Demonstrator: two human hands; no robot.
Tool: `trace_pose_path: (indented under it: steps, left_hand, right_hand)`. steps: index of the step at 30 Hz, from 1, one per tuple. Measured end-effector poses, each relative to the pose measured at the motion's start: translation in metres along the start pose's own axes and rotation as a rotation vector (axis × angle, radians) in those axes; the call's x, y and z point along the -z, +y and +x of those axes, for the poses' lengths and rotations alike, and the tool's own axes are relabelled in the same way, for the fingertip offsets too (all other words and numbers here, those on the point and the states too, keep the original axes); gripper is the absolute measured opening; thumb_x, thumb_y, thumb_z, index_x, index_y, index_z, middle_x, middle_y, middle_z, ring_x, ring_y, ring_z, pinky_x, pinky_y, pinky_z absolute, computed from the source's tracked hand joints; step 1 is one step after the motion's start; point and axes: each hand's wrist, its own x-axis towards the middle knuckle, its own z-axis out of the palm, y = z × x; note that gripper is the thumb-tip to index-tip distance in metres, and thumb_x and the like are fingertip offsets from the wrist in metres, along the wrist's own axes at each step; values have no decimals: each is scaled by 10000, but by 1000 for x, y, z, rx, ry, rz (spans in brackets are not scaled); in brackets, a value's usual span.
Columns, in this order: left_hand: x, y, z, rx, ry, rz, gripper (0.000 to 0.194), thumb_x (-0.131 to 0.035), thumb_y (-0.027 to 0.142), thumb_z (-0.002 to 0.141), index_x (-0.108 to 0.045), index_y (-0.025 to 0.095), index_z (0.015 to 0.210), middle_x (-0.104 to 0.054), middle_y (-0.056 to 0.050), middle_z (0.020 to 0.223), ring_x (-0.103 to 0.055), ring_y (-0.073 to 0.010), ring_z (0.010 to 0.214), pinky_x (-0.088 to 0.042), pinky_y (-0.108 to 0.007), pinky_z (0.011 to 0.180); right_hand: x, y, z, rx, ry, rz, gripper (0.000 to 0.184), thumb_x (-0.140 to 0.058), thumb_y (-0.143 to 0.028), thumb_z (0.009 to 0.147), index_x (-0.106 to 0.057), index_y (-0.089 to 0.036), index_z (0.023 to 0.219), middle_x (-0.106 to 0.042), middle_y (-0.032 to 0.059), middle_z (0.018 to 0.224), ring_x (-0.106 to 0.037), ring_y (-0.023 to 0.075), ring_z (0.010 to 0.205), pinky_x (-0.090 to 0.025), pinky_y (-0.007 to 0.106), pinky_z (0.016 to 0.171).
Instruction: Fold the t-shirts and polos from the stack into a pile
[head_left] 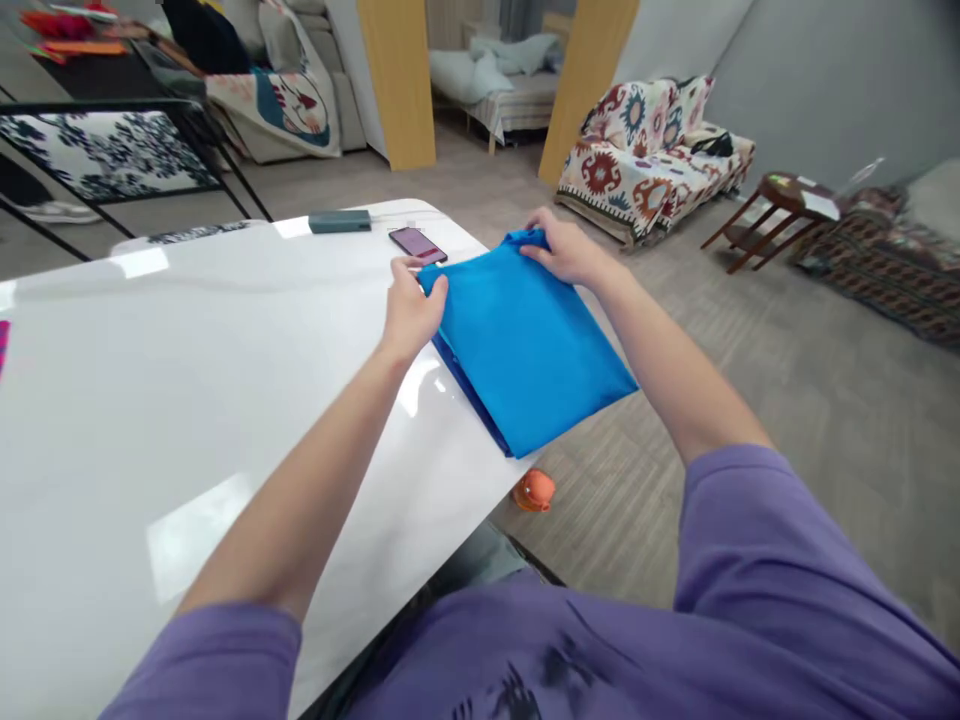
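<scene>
One left hand (414, 312): pinches the far left corner of the blue cloth (534, 350), thumb on top; some of its fingers are hidden.
One right hand (564, 250): grips the far right corner of the same cloth, with a bit of it bunched up by the fingertips.
Blue cloth: at the right end of the white tabletop (262, 400), between the two arms. It is folded into a shape like a square. A darker blue layer peeks out along its left side. Its near right corner pokes out past the edge. I cannot tell if its far end touches the tabletop.
Phone (414, 242): lies on the tabletop, just past the left hand, screen up and lit.
Dark box (340, 221): long and thin, near the far edge, left of the phone.
Pink thing (4, 345): at the far left, mostly cut off, too little to name.
Purple shirt (525, 650): on the person, with short sleeves and dark marks on the front.
Orange thing (535, 490): low down, just past the near right edge.
Patterned sofa (630, 160): far off on the right, red, white and blue.
Brown stool (776, 190): right of that sofa, with papers on top.
Bed (517, 108): far back in the middle, with pale bedding.
</scene>
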Motion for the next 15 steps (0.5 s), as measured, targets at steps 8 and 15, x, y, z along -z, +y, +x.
trace_pose_path:
  steps: [8,15]
  left_hand:
    - [-68,-7,-88,-374,-323,338,889,-550,762,1081,-447,201,1763,-340,-177,1887,-186,-405,1797,-131,-607,1462]
    - [-71,-7,-145,-424,-534,468,1522,-697,1045,766,-269,61,1845,-109,-292,1921,-30,-534,1799,-39,-714,1448]
  right_hand:
    - [-92,21,-49,95,-144,-14,643,-486,-547,1189,-489,-281,1775,-343,94,1893,-294,348,1768,-276,609,1433]
    - [-118,3,-74,22,-215,-19,671,-461,-531,1122,-561,-254,1724,-398,151,1858,-321,320,1771,-250,600,1450]
